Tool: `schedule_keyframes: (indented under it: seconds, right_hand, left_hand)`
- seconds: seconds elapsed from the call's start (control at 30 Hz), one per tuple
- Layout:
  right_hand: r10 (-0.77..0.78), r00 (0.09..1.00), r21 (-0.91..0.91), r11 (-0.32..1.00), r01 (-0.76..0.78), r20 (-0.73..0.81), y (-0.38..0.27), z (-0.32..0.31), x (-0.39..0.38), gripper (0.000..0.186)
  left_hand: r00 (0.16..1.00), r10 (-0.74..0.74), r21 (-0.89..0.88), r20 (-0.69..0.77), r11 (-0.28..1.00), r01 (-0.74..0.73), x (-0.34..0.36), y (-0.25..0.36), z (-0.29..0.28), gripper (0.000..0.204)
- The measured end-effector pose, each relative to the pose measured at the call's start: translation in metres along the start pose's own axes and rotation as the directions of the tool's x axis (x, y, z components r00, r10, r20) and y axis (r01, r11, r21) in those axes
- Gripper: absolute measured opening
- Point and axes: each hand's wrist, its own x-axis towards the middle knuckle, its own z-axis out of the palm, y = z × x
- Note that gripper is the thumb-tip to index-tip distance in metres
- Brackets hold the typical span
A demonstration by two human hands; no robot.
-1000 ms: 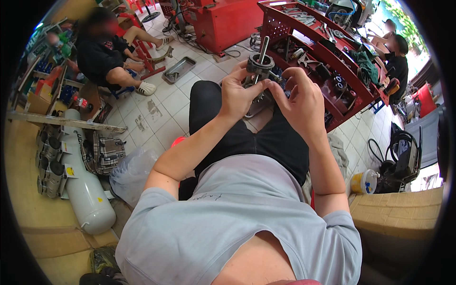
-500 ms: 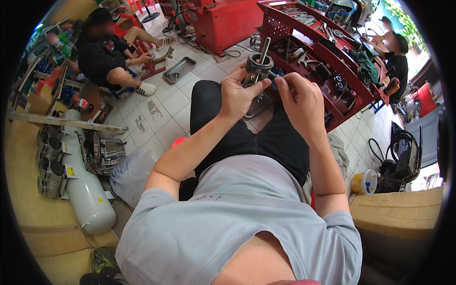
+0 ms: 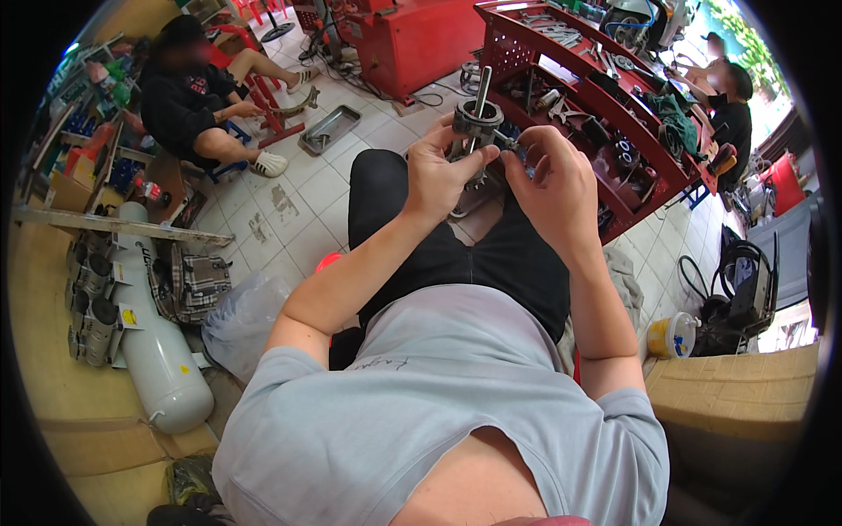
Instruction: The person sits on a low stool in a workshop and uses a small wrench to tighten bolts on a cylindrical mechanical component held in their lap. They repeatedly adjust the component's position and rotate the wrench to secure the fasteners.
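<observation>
My left hand (image 3: pixel 441 174) grips a dark metal mechanical part (image 3: pixel 479 117) above my lap, its thumb across the front. The part has an open ring at the top, with a shiny rod (image 3: pixel 483 90) standing upright through it. A small bolt-like piece (image 3: pixel 503 140) juts from the part's right side. Beside that piece is my right hand (image 3: pixel 557 182), its fingers curled and the thumb and index tips close around the piece's outer end. Whatever lies between those fingertips is too small to make out. Below the hands, the lower end of the part is partly hidden.
A red tool cart (image 3: pixel 631 203) with wrenches and loose parts stands ahead to the right. A metal tray (image 3: pixel 331 129) lies on the tiled floor, near a seated person (image 3: pixel 189 105) holding a curved metal piece. To my left are a grey tank (image 3: pixel 162 351) and a clear plastic bag (image 3: pixel 250 316).
My right hand's fingers have loosened and spread slightly around the side piece. The left hand holds the part almost unmoved. The seated person's curved piece has shifted a little.
</observation>
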Motion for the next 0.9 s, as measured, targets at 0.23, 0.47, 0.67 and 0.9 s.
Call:
schedule_keyframes:
  seconds: [0.23, 0.47, 0.67, 0.9]
  right_hand:
    - [0.048, 0.990, -0.062, 0.997, -0.041, 0.130, 0.011, 0.002, -0.003, 0.022]
    - [0.042, 0.995, -0.058, 0.998, -0.037, 0.088, 0.001, -0.001, -0.002, 0.019]
    - [0.001, 0.998, -0.034, 0.999, 0.001, 0.056, 0.013, 0.005, -0.002, 0.027]
    - [0.081, 0.987, -0.075, 0.995, -0.071, 0.142, 0.005, -0.001, -0.002, 0.024]
  left_hand:
    - [0.996, -0.088, -0.065, -0.020, 0.994, 0.086, -0.002, 0.002, 0.002, 0.023]
    - [0.996, -0.079, -0.053, -0.042, 0.996, 0.077, -0.001, -0.001, 0.000, 0.022]
    - [0.995, -0.092, -0.071, -0.042, 0.994, 0.089, -0.002, -0.004, 0.001, 0.022]
    - [0.990, -0.136, -0.165, -0.035, 0.978, 0.128, -0.002, -0.002, 0.001, 0.023]
